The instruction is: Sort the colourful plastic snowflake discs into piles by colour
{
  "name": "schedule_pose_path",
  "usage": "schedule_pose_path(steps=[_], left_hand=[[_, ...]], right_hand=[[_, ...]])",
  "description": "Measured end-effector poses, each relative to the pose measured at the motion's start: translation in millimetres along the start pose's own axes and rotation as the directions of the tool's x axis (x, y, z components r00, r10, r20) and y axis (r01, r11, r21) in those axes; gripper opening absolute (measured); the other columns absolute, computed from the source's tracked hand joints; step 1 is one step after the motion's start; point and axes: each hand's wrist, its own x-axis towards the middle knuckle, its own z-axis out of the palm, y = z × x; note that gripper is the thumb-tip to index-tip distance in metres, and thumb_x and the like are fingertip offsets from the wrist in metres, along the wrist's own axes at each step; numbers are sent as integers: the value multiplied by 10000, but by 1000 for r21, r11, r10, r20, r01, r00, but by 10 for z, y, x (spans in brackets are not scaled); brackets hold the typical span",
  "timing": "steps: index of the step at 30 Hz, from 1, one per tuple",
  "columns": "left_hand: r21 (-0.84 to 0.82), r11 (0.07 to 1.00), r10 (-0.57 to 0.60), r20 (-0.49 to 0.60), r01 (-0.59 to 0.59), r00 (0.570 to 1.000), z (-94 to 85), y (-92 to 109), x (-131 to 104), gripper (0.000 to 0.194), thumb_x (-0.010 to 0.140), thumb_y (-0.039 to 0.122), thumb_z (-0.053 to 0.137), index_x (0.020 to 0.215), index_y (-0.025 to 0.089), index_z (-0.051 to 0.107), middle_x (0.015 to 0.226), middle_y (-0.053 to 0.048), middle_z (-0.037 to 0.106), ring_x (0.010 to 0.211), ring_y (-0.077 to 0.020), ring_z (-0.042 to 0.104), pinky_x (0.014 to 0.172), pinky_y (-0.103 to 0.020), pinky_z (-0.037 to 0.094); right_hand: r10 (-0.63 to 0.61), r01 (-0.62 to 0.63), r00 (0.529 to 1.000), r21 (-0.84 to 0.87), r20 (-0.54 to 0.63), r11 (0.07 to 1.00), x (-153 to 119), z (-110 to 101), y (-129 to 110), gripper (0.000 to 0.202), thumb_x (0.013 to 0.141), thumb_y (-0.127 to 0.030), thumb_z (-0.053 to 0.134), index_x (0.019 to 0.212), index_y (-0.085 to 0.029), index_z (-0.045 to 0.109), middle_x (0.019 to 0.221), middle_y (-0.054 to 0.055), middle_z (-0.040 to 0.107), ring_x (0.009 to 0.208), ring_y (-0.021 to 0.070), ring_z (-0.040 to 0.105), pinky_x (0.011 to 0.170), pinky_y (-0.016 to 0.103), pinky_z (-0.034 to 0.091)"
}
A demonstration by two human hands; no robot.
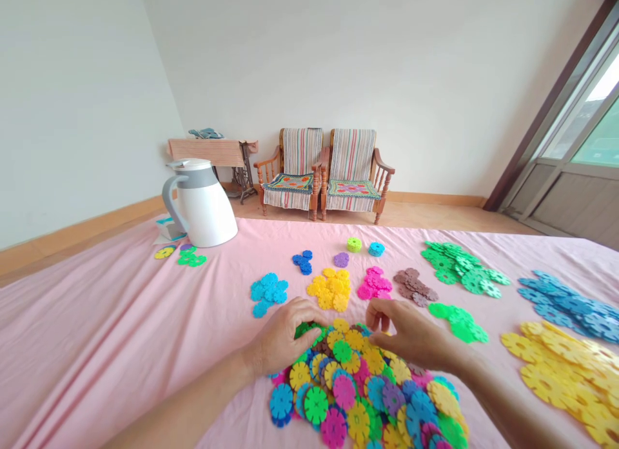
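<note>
A heap of mixed notched plastic discs lies close in front of me on the pink cloth. My left hand rests at the heap's upper left edge, fingers curved over green discs, thumb apart from the fingers. At the upper right edge is my right hand, its fingers bent and a gap between thumb and fingertips, with no disc visible in it. Beyond the hands lie small groups of one colour: light blue, yellow, pink, brown and dark blue.
Larger green, blue and yellow piles spread along the right. A white jug stands at the back left, near a few loose discs. Two wooden armchairs are beyond the pink cloth.
</note>
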Motion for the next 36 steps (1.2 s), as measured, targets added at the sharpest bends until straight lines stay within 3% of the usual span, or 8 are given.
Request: schedule_pose_path(steps=[5,15,18,23,28,32,36], left_hand=[[-3,1000,-8,4,8,1000,-5,8,4,190,832,163,549,956,226,679,984,-32,694,972,-178,589,926,-343,431],[-20,1000,0,11,1,1000,-5,0,4,203,851,212,538,997,232,678,992,-45,685,965,-189,582,893,-343,443],[-30,1000,-1,1,1,1000,-1,3,4,201,862,221,526,996,231,675,989,-44,683,968,-187,579,889,-334,444],[7,1000,11,-118,-11,993,19,87,13,160,871,251,538,961,226,668,966,-45,681,953,-189,574,889,-340,407],[24,1000,3,-65,-1,998,72,230,-5,180,777,335,672,919,224,669,884,-31,675,887,-199,577,842,-339,383],[27,999,-28,-80,30,996,109,293,-2,52,784,251,653,779,199,656,776,-9,663,788,-169,583,791,-312,386],[97,991,-79,-175,97,981,35,220,31,75,787,194,589,717,191,616,742,-2,648,754,-157,582,757,-287,400]], right_hand=[[-23,22,999,33,28,999,-29,20,18,176,686,-189,592,862,-185,593,861,36,622,785,165,553,699,287,428],[-45,37,998,144,52,989,-13,-13,-8,51,681,-159,590,702,-177,548,735,-7,594,699,123,522,608,223,387],[-27,21,999,172,35,985,-12,-45,9,32,703,-180,590,702,-172,560,702,-12,582,659,113,504,575,218,370],[-54,53,999,275,-5,960,-20,-25,-107,16,737,-162,556,722,-167,552,666,-25,562,608,96,484,542,205,365],[-103,127,991,395,-81,910,-24,105,-261,50,741,-120,540,729,-167,550,680,-23,575,641,100,512,584,208,400],[-112,139,990,476,-85,868,-28,167,-317,60,736,-111,537,739,-170,550,695,-17,579,659,105,527,607,214,421],[-49,98,992,470,-114,877,2,148,-281,96,721,-81,505,717,-168,544,652,-27,561,618,98,512,573,207,397]])
